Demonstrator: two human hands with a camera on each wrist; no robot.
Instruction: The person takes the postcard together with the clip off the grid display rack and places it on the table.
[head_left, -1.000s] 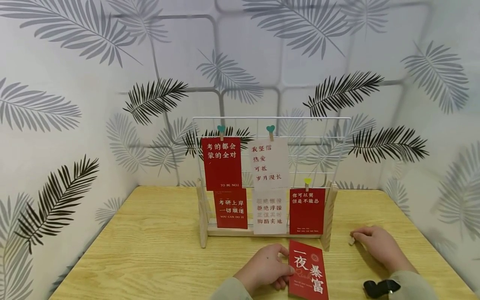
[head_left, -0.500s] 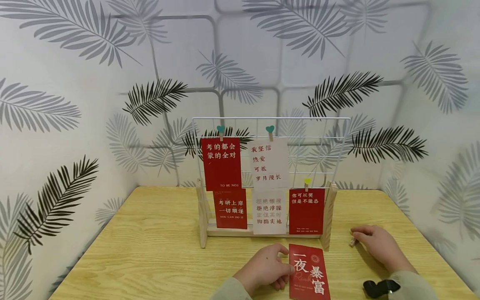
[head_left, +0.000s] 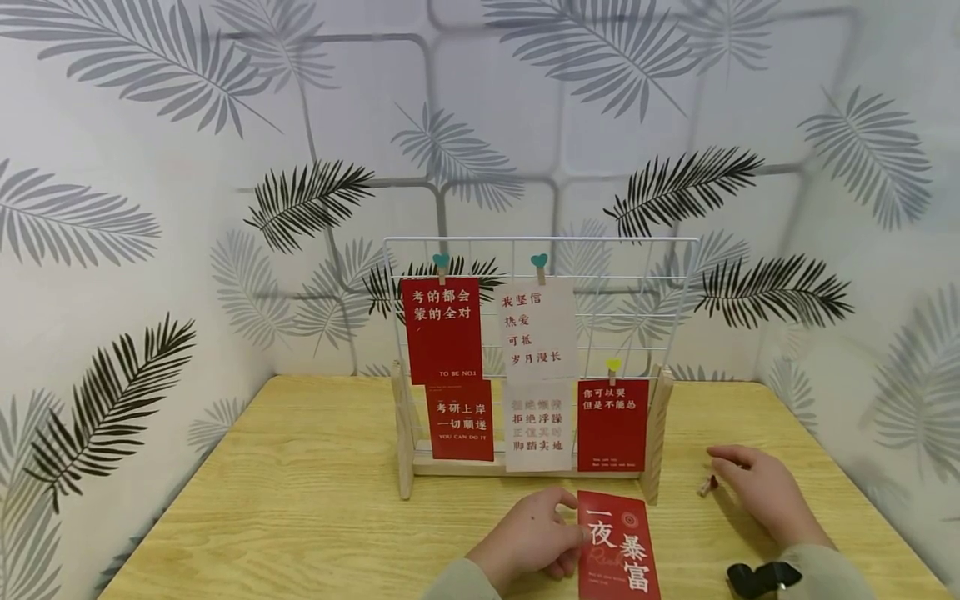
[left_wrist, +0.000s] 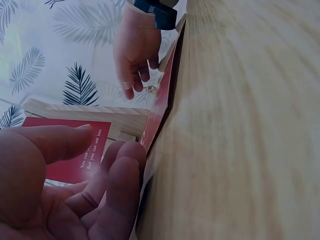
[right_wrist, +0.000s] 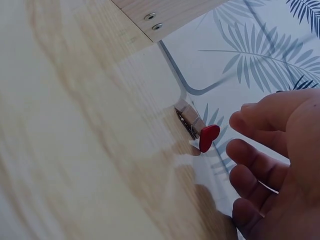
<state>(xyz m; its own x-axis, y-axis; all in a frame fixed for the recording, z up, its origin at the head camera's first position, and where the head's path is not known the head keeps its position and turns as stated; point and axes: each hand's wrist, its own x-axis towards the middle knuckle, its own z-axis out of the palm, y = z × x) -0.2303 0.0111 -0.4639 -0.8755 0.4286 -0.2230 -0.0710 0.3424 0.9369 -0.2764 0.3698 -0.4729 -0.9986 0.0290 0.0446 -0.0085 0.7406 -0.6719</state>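
In the head view, my left hand [head_left: 528, 533] holds the left edge of a red card [head_left: 618, 546] with large white characters, low over the table in front of a rack. Fingertips meet the card's edge in the left wrist view, while one finger [left_wrist: 65, 142] stays apart from it. My right hand [head_left: 761, 492] is beside a small wooden clothespin [head_left: 705, 485] on the table. The right wrist view shows this clothespin [right_wrist: 190, 120] with a red heart [right_wrist: 209, 137] on its end. A gap separates the right fingertips from it, and the fingers are loosely bent around nothing.
A white wire grid rack [head_left: 622, 312] on wooden feet [head_left: 656, 437] stands behind the hands. Red and white cards hang on it, including a red card [head_left: 442, 329] under a teal heart clothespin [head_left: 441, 262] and another red card [head_left: 613, 429] under a yellow heart clothespin [head_left: 613, 367]. A patterned wall rises behind.
My right fingers have let go of the clothespin and drawn slightly right; it now lies on the table. The red card has shifted slightly downward in the head view, with the left hand nearly still.
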